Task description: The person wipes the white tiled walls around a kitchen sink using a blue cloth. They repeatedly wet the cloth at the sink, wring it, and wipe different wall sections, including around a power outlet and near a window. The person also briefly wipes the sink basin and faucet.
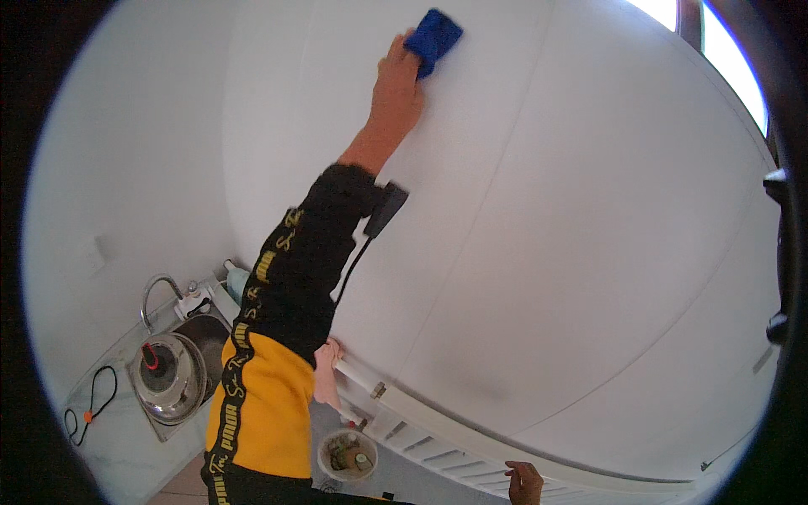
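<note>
My left hand [399,88] is raised high against the white wall [568,221], holding a folded blue cloth [435,39] on its surface. The sleeve of that arm is black and yellow, with a small black device and a cable at the wrist. Low in the picture, my right hand [524,483] is in front of the white radiator [435,426]. Its fingers are partly bent and seem to hold nothing; its lower part is cut off by the picture's edge.
At lower left, a counter [113,467] has a sink [218,334], a curved faucet [154,284], a metal pot with a lid [167,379] and a black cord loop [91,416]. A pink cloth [326,372] hangs on a pipe above a round bin [347,454]. A window [735,63] is at upper right.
</note>
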Demonstrator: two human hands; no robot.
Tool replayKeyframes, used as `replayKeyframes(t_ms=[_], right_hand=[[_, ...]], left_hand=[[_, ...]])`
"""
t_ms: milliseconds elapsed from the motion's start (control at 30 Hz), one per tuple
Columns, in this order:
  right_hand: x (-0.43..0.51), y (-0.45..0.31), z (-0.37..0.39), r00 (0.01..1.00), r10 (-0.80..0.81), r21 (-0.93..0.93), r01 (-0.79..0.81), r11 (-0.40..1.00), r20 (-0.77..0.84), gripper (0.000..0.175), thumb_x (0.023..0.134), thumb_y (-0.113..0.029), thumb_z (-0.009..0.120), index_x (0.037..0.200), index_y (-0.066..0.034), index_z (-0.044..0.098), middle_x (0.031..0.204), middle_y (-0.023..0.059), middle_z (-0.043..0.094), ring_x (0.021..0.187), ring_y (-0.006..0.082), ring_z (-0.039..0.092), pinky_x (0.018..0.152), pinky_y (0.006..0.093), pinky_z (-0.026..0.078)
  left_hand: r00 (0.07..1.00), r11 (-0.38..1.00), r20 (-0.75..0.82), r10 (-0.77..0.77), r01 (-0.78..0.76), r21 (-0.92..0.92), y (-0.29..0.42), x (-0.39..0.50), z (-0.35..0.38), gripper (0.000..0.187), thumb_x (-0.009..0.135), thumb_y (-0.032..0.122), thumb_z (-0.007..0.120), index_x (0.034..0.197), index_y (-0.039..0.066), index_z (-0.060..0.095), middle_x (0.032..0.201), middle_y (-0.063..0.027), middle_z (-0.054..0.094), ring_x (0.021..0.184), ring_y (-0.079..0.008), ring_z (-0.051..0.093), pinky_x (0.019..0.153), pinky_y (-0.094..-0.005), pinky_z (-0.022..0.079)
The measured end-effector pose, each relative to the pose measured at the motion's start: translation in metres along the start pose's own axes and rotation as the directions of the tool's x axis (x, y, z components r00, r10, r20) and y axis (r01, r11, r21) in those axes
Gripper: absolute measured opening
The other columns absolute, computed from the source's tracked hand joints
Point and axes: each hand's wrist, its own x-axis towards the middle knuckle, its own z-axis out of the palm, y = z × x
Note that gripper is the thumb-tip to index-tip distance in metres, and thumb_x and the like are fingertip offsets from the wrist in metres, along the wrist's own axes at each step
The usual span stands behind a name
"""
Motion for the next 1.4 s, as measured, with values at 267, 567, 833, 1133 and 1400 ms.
replayKeyframes(t_ms=[267,567,833,1133,1400], right_hand=[[0.015,-0.029,0.039,0.992,-0.015,0.099,0.003,0.995,0.122,0.022,0.091,0.0,0.053,0.106,-0.0065,0.068,0.098,0.0139,0.067,0.085,0.028,0.066,0.073,0.0363,0.054],[0.029,-0.048,0.032,0.991,0.033,-0.017,-0.031,0.999,0.13,0.029,0.082,0.01,0.051,0.103,-0.0048,0.065,0.092,0.0136,0.067,0.076,0.0243,0.069,0.067,0.0346,0.057],[0.021,-0.059,0.04,0.996,0.078,0.028,-0.079,0.996,0.04,0.031,0.08,0.009,0.052,0.101,-0.0084,0.066,0.089,0.012,0.067,0.076,0.025,0.068,0.068,0.0369,0.055],[0.021,-0.074,0.047,0.994,0.07,0.006,-0.071,0.997,0.082,0.029,0.081,0.009,0.053,0.1,-0.0077,0.066,0.09,0.0117,0.067,0.077,0.0239,0.069,0.067,0.0354,0.055],[0.015,-0.074,0.051,0.998,0.019,0.001,-0.02,1.0,0.052,0.029,0.081,0.008,0.054,0.1,-0.0091,0.067,0.088,0.011,0.068,0.076,0.0239,0.069,0.067,0.0355,0.055]], left_hand=[[0.966,1.0,0.257,0.007,-0.004,-0.013,0.058,-0.238,-0.029,0.056,0.088,-0.005,0.054,0.141,0.011,0.047,0.154,-0.0154,0.031,0.142,-0.0341,0.029,0.115,-0.0561,0.018],[0.946,0.954,0.223,0.236,-0.27,0.134,0.016,-0.084,-0.009,0.056,0.09,0.0,0.048,0.144,0.016,0.042,0.152,-0.0124,0.034,0.14,-0.0294,0.034,0.111,-0.0581,0.024],[0.99,0.987,0.07,0.12,-0.127,0.101,0.002,-0.02,0.005,0.048,0.084,-0.002,0.05,0.132,0.004,0.053,0.147,-0.0144,0.041,0.135,-0.0321,0.039,0.107,-0.0575,0.027],[0.959,0.922,0.271,0.084,-0.177,0.344,0.014,-0.108,-0.037,0.059,0.086,0.001,0.058,0.141,0.019,0.048,0.152,-0.005,0.038,0.139,-0.0242,0.036,0.106,-0.062,0.027],[0.952,0.978,0.306,0.03,-0.092,0.19,0.039,-0.132,-0.067,0.054,0.087,-0.003,0.052,0.139,0.011,0.049,0.153,-0.0053,0.035,0.141,-0.0282,0.032,0.112,-0.0499,0.029]])
